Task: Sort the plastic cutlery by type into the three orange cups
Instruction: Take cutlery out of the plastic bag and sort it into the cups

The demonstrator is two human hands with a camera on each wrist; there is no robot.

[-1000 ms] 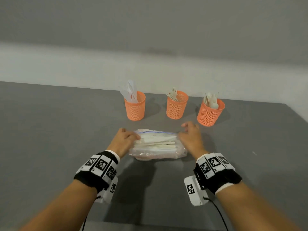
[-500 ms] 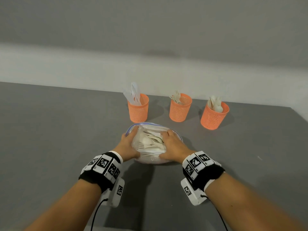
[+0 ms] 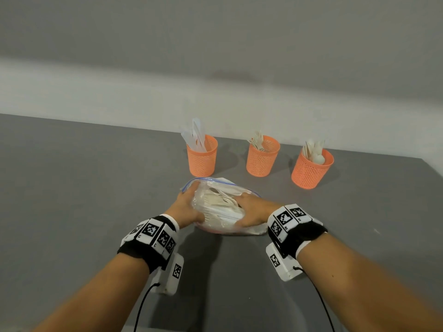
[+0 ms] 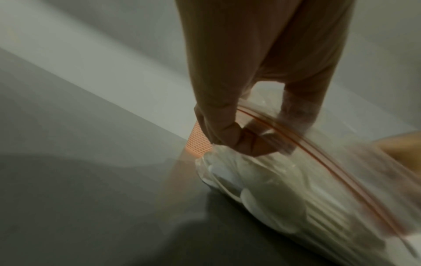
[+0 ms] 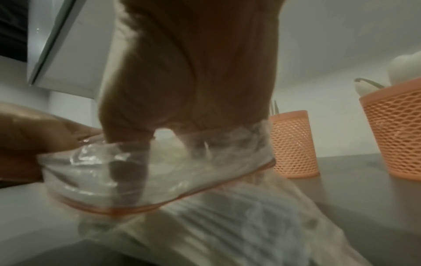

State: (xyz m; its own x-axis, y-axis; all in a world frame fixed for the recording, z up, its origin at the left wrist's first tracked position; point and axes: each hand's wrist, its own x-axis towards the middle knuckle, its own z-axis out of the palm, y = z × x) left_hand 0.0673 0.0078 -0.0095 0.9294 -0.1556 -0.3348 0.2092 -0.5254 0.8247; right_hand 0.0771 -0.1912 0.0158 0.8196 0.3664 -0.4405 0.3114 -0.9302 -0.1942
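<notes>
Left hand: we see the left hand (image 3: 184,207) at the left side of a clear zip bag (image 3: 217,207), low centre of the head view; in the left wrist view its fingers (image 4: 227,129) curl over the bag's rim and pinch the plastic.
Right hand: the right hand (image 3: 251,209) sits at the bag's right side; in the right wrist view its fingers (image 5: 127,162) reach inside the open mouth and show through the film. We cannot tell whether they grip any piece inside.
Bag: it lies on the grey surface (image 3: 84,188), its mouth held open between the two hands, a blue zip line along the far rim.
Cutlery in bag: a heap of white plastic cutlery (image 3: 219,202) fills it; spoon bowls (image 4: 268,201) show through the film in the left wrist view, somewhat blurred.
Left cup: an orange mesh cup (image 3: 202,156), upper centre of the head view, just beyond the bag, holds clear plastic knives (image 3: 195,134).
Middle cup: a second orange cup (image 3: 262,156) holds forks (image 3: 257,140).
Right cup: a third orange cup (image 3: 311,168), right of the others, holds white spoons (image 3: 316,152).
Wrists: we see black bands with black-and-white square markers (image 3: 153,231) on both wrists.
</notes>
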